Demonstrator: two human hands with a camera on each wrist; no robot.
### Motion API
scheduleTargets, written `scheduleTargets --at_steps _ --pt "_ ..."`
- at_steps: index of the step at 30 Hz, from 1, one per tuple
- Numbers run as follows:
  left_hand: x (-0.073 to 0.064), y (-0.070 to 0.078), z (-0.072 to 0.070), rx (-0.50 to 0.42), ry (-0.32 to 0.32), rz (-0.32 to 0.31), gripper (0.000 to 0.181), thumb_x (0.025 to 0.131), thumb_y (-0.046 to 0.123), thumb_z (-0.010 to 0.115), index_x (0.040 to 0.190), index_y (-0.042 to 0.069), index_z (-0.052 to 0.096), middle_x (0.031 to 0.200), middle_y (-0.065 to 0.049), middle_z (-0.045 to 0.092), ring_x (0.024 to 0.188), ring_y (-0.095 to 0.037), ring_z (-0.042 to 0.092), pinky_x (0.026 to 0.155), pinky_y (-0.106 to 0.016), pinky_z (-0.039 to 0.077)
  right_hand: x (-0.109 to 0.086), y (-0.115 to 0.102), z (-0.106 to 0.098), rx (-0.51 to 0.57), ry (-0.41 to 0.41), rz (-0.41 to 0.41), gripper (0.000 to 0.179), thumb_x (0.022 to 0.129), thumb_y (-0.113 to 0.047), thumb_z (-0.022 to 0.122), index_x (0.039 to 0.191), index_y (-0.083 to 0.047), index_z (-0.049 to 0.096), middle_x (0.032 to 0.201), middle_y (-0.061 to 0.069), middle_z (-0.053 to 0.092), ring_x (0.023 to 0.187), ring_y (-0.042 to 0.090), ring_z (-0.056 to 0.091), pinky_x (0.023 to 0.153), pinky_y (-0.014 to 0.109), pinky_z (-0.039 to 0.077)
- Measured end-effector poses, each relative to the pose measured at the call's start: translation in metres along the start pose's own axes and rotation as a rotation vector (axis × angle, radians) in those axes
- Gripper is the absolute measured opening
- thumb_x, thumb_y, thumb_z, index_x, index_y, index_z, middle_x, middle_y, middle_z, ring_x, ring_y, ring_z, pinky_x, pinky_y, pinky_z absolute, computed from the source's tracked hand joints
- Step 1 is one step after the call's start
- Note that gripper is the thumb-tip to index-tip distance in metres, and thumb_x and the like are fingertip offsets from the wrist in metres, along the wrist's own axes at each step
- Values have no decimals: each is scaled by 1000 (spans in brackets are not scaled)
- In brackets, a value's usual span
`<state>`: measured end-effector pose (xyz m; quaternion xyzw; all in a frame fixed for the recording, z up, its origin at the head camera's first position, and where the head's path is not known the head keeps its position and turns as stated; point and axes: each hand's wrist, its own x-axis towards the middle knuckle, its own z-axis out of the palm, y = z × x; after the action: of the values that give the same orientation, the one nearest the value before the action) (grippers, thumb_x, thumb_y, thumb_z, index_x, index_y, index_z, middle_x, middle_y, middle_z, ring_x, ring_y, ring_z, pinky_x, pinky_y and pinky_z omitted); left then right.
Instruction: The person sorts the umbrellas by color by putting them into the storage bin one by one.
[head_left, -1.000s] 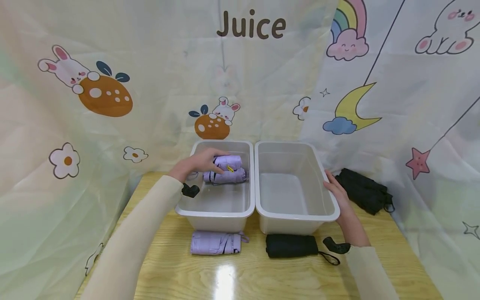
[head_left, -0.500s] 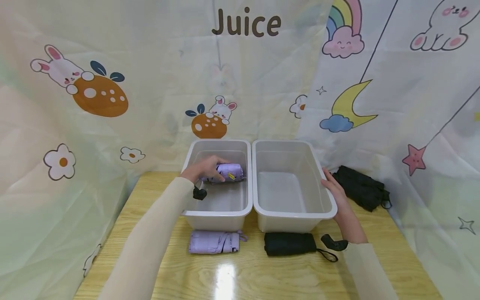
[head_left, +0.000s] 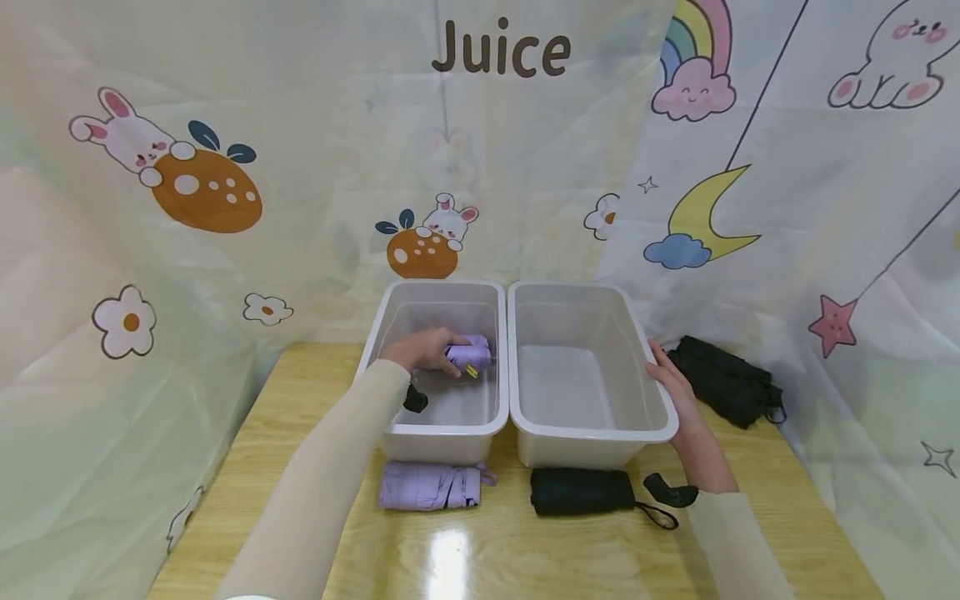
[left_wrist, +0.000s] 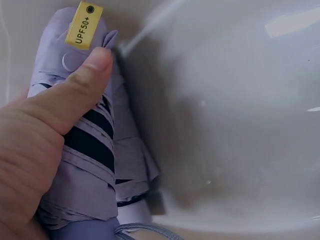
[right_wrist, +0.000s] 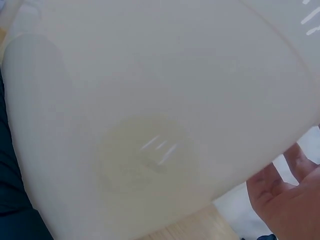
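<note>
A person in cream sleeves [head_left: 322, 475] works with two bare hands at a wood-grain counter [head_left: 570, 558], where two pale grey plastic bins stand side by side. The left hand [head_left: 427, 348] reaches down into the left bin [head_left: 447, 431] and grips a folded lavender umbrella [head_left: 471, 353]. The left wrist view shows the thumb lying along its upper side, below a yellow tag [left_wrist: 84, 26] printed "UPF50+"; the other fingers are mostly hidden. Black stripes cross the wrapped fabric, and a thin grey cord [left_wrist: 150, 228] loops out at the lower end. Just beside it, partly covered, is a second lavender umbrella [left_wrist: 132, 170]. Whether the gripped one rests on the bin floor cannot be told.

The right hand [head_left: 675, 387] rests at the outer side of the right bin [head_left: 595, 434], its fingers loosely extended and touching the rim.

On the counter in front of the left bin lies another folded umbrella, also purple [head_left: 429, 487]. In front of the right bin lies a folded black umbrella [head_left: 583, 492], its strap loop pointing right. A black folded bundle [head_left: 726, 382] sits beyond the right hand. Behind everything hangs a pale curtain [head_left: 525, 167] printed with rabbits, flowers, a moon and the word "Juice".
</note>
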<state>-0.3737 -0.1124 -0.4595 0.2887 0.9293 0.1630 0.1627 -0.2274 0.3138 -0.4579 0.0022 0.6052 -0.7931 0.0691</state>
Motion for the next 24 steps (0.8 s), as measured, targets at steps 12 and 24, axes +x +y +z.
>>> scheduleTargets --at_steps 12,24 --pt "-5 1 17 -43 -106 -22 55 82 17 79 134 18 61 129 -5 60 106 -16 52 94 -31 43 -1 5 -1 14 9 -19 61 105 -24 44 157 -32 12 162 -3 5 125 12 40 92 26 45" --pt "-5 7 16 -5 -71 -65 60 79 16 82 135 18 60 134 -8 57 111 -19 54 93 -33 45 -2 2 -1 45 -23 -9 60 106 -24 38 157 -32 6 162 -2 1 124 9 41 94 25 42"
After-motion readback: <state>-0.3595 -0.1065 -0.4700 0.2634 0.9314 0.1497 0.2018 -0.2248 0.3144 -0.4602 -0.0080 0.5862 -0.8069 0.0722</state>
